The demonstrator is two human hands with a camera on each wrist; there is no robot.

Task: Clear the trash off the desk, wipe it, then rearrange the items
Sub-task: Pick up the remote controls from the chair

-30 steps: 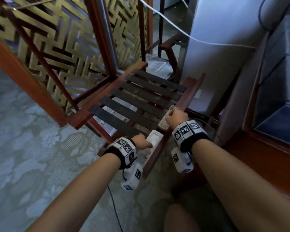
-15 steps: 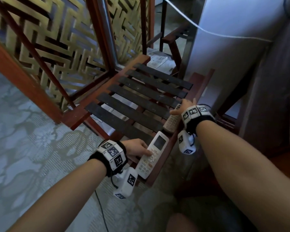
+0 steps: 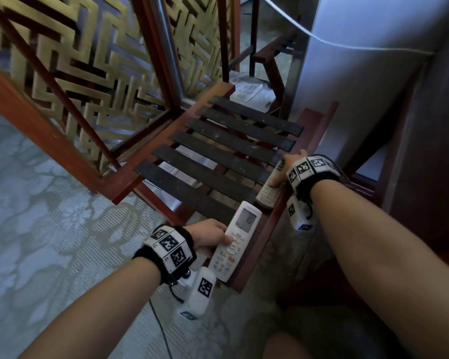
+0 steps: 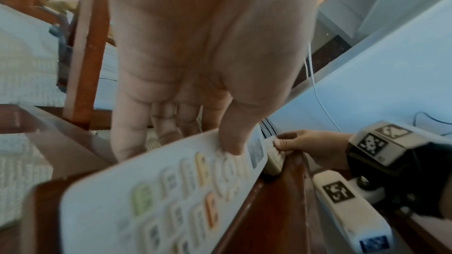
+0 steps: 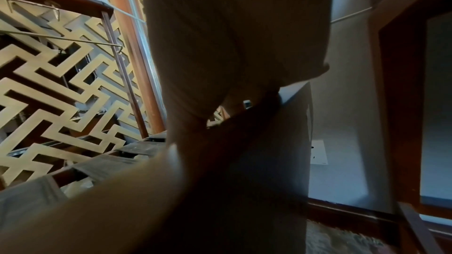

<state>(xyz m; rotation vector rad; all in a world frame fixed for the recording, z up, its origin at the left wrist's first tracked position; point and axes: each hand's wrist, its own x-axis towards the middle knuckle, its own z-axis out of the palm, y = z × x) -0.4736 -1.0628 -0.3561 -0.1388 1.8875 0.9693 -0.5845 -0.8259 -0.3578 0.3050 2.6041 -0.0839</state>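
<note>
Your left hand (image 3: pixel 210 235) grips white remote (image 3: pixel 236 240), thumb on buttons, at near rail of slatted table (image 3: pixel 218 149). Your right hand (image 3: pixel 287 169) holds beige remote (image 3: pixel 268 194), just beyond. Dark slats ahead. Papers (image 3: pixel 246 93) past far edge. Lattice screen (image 3: pixel 75 66) left, white cable (image 3: pixel 347 42) right.

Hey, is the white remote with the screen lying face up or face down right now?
Face up. The white remote shows its screen and buttons to the head camera, lying along the slatted table's wooden edge, with the left hand's thumb on its buttons.
</note>
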